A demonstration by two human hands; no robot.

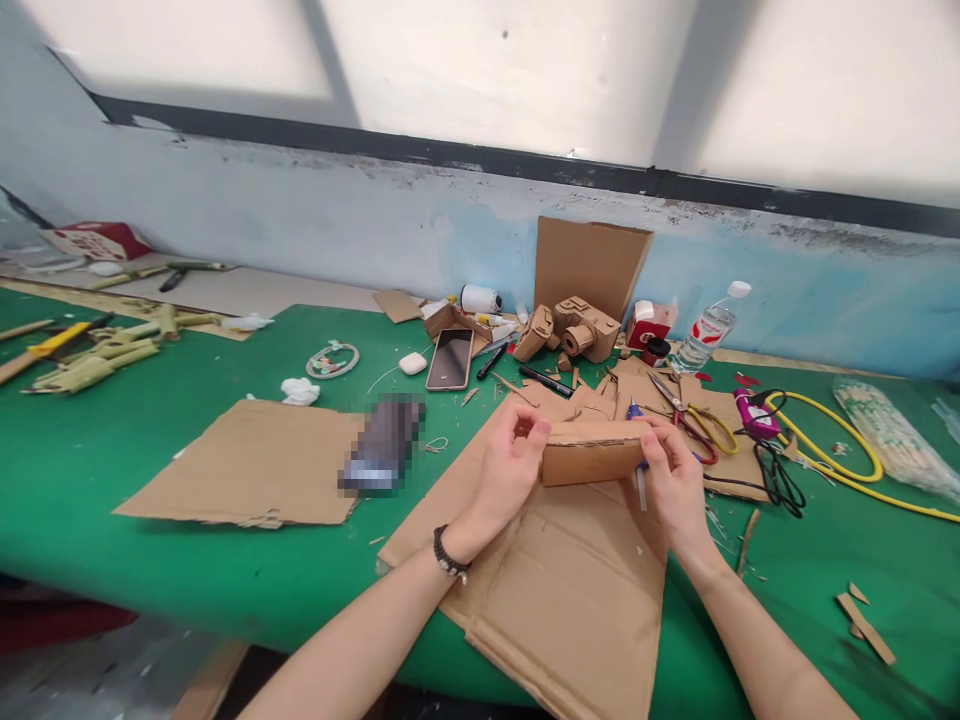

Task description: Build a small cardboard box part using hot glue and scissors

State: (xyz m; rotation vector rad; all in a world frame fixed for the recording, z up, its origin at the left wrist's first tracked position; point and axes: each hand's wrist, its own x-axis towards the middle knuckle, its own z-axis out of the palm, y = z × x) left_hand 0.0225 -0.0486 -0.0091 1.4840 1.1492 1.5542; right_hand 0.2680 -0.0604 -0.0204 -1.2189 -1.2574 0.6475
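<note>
Between both hands is a small folded cardboard piece [596,462], like a shallow box, held level above a large cardboard sheet [577,590]. My left hand [504,465] pinches its left end; a dark bracelet circles that wrist. At the opposite end, the thumb and fingers of my right hand [675,475] grip the piece. A blue-tipped tool [634,410] lies partly hidden behind the piece and my right hand. Scissors [686,415] with red and yellow handles rest just beyond my right hand. Farther back stands a cardboard camera model [585,328] among scraps.
A water bottle [709,328] stands at back right, near a yellow cable [847,410] and a bag of sticks [896,435]. Left of my hands lie a phone [451,358], a pixelated dark object [384,445] and another cardboard sheet [240,465]. The green table [67,500] has a rounded front edge.
</note>
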